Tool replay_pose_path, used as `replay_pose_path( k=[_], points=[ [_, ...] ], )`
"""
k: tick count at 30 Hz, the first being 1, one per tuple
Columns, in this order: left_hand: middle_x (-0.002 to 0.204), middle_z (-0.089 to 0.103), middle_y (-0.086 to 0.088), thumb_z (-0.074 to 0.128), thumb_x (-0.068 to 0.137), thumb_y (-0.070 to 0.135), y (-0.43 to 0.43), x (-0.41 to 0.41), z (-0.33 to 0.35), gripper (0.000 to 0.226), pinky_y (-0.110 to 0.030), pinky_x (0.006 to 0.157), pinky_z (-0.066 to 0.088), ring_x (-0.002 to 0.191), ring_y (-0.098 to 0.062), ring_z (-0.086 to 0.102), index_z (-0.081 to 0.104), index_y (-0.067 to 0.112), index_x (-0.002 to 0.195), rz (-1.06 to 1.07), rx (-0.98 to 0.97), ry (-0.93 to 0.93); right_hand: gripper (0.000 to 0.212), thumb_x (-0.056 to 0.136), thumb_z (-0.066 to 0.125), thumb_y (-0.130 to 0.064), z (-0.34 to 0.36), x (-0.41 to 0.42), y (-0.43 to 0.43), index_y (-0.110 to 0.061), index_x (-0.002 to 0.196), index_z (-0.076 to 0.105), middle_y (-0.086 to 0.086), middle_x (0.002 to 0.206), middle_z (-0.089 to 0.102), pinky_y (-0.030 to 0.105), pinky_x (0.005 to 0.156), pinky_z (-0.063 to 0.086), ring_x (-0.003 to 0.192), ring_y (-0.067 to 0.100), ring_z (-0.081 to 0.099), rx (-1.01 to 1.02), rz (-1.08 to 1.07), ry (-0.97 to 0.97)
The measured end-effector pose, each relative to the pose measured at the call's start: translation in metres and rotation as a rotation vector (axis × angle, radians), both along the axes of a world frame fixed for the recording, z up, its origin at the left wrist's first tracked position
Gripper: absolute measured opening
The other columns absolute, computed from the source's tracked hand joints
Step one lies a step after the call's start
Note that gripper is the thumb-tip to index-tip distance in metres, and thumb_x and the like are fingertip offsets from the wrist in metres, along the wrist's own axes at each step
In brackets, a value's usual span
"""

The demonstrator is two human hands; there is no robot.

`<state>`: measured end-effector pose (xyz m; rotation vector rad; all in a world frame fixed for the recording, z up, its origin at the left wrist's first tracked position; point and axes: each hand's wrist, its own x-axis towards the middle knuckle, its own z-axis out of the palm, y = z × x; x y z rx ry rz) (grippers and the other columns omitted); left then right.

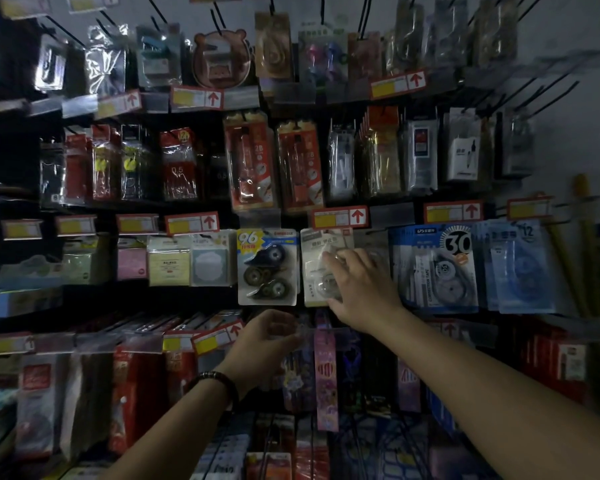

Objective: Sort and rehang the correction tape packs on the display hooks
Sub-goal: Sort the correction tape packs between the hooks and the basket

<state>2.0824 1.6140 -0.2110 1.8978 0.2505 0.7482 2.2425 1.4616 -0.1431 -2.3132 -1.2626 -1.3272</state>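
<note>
Correction tape packs hang in a row at mid height. A pack marked 96 (267, 268) holds dark tape dispensers. Right of it hangs a white pack (313, 271). My right hand (361, 285) grips this white pack, fingers over its front and thumb at its lower edge. Further right hang a blue pack marked 30 (437, 268) and a pale blue pack marked 12 (520, 268). My left hand (267, 337), with a bead bracelet on the wrist, is below the 96 pack with its fingers curled near a clear plastic strip. Whether it holds anything is unclear.
Sticky note packs (168, 261) hang left of the tapes. Pencil lead and pen packs (250, 161) fill the row above, and red packs (136, 393) and a pink card strip (326, 375) the row below. Red-arrow price labels (340, 217) line each rail. Yellow poles (582, 244) stand at right.
</note>
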Motion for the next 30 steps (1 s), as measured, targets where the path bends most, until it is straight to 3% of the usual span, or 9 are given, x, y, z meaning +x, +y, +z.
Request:
replay_pose_path(
  k=[7,12,16,20,24,26,28,30],
  points=[
    [0.117,0.071,0.000,0.076,0.098,0.025,-0.012,-0.013,-0.004,0.023,-0.027,0.067,0.063,0.095,-0.018,0.075,0.067,0.026,0.120,0.041,0.118,0.056,0.081,0.086,0.074,-0.035,0.000,-0.007,0.009,-0.018,0.154,0.033,0.011,0.154,0.036,0.048,0.105,0.049,0.141,0.031,0.033,-0.032,-0.021,0.103],
    [0.098,0.076,0.005,0.075,0.098,0.026,-0.019,-0.034,-0.026,0.012,-0.024,0.070,0.058,0.080,0.000,0.073,0.069,0.029,0.109,0.056,0.243,0.111,0.075,0.091,0.069,-0.038,-0.031,-0.018,-0.003,-0.019,0.153,0.032,0.011,0.161,0.023,0.047,0.106,0.048,0.151,0.032,0.023,-0.013,0.037,0.179],
    [0.096,0.076,0.003,0.072,0.101,0.026,-0.030,-0.057,-0.063,0.007,-0.017,0.066,0.053,0.078,0.001,0.072,0.070,0.023,0.107,0.017,0.301,0.202,0.056,0.096,0.061,-0.040,-0.076,-0.037,-0.022,-0.017,0.146,0.050,0.007,0.150,0.042,0.048,0.104,0.050,0.142,0.028,0.038,0.029,0.164,0.202],
    [0.096,0.076,0.008,0.071,0.101,0.027,-0.048,-0.080,-0.132,0.005,-0.023,0.075,0.056,0.087,-0.002,0.071,0.073,0.025,0.105,-0.017,0.406,0.354,0.038,0.093,0.066,-0.033,-0.151,-0.062,-0.043,-0.012,0.125,0.065,0.006,0.122,0.058,0.047,0.092,0.054,0.120,0.028,0.053,0.012,0.288,0.226],
    [0.101,0.075,0.007,0.068,0.103,0.025,-0.068,-0.107,-0.224,0.013,-0.034,0.086,0.061,0.088,-0.006,0.070,0.076,0.018,0.112,-0.079,0.472,0.550,0.030,0.093,0.062,-0.035,-0.258,-0.083,-0.068,-0.018,0.117,0.063,0.002,0.111,0.057,0.043,0.081,0.055,0.108,0.025,0.053,-0.054,0.358,0.407],
    [0.106,0.075,0.008,0.069,0.103,0.027,-0.076,-0.124,-0.273,0.015,-0.027,0.087,0.060,0.089,-0.002,0.069,0.076,0.019,0.114,-0.100,0.446,0.654,0.030,0.095,0.056,-0.043,-0.319,-0.093,-0.083,-0.022,0.117,0.060,-0.001,0.108,0.056,0.039,0.079,0.054,0.105,0.022,0.054,-0.136,0.340,0.534],
    [0.110,0.075,0.012,0.070,0.102,0.031,-0.081,-0.141,-0.323,0.017,-0.009,0.079,0.053,0.085,0.008,0.066,0.077,0.022,0.115,-0.107,0.460,0.746,0.028,0.095,0.058,-0.040,-0.378,-0.104,-0.095,-0.021,0.115,0.061,0.000,0.109,0.057,0.041,0.081,0.055,0.106,0.023,0.056,-0.233,0.295,0.700],
    [0.113,0.075,0.012,0.070,0.102,0.034,-0.086,-0.155,-0.369,0.019,-0.010,0.078,0.053,0.087,0.007,0.067,0.076,0.025,0.117,-0.127,0.433,0.828,0.029,0.093,0.062,-0.036,-0.436,-0.113,-0.108,-0.020,0.118,0.063,0.002,0.118,0.061,0.045,0.089,0.055,0.111,0.026,0.060,-0.323,0.258,0.855]
  ],
)
